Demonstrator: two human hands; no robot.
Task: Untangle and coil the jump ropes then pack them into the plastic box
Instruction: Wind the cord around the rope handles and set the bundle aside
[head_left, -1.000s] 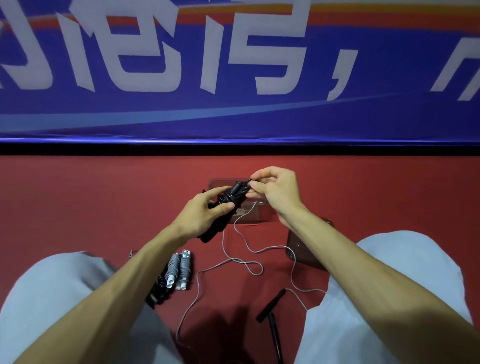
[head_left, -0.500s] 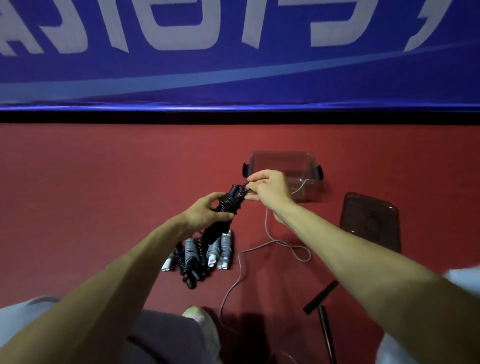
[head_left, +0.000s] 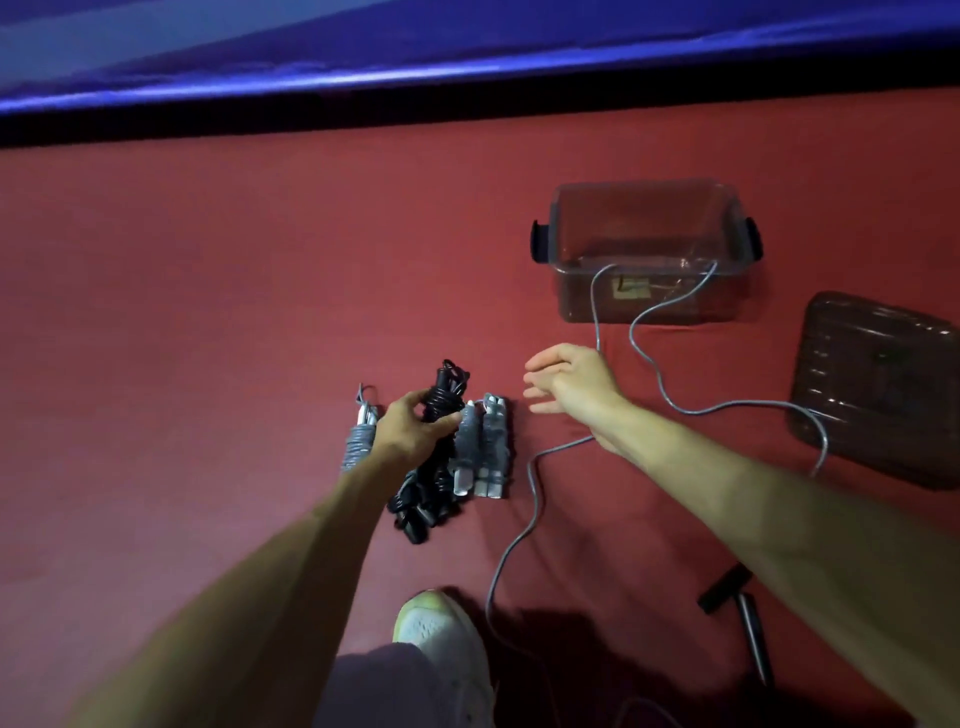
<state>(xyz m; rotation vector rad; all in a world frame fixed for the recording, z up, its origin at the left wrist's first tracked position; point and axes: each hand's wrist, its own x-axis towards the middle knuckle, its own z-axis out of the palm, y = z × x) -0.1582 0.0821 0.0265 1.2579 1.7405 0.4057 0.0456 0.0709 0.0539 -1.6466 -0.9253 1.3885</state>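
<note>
My left hand (head_left: 410, 434) grips a coiled black jump rope (head_left: 445, 397) low over the red floor. It hangs above a row of coiled ropes: a grey one (head_left: 358, 441) on the left, a black one (head_left: 421, 501) under my hand, and two grey bundles (head_left: 485, 449) on the right. My right hand (head_left: 569, 382) hovers open to the right of the bundles and holds nothing. A loose grey rope (head_left: 530, 499) snakes across the floor and runs up into the clear plastic box (head_left: 647, 249), which stands open at the upper right.
The box's dark lid (head_left: 878, 387) lies on the floor to the right of the box. My white shoe (head_left: 441, 639) is at the bottom centre. A black handle and a grey rod (head_left: 748, 618) lie at the lower right. A blue banner (head_left: 467, 47) runs along the far edge.
My right hand has let go of the black coil and opened. My left hand has lowered the coil toward the row of bundles on the floor. The view has tilted down.
</note>
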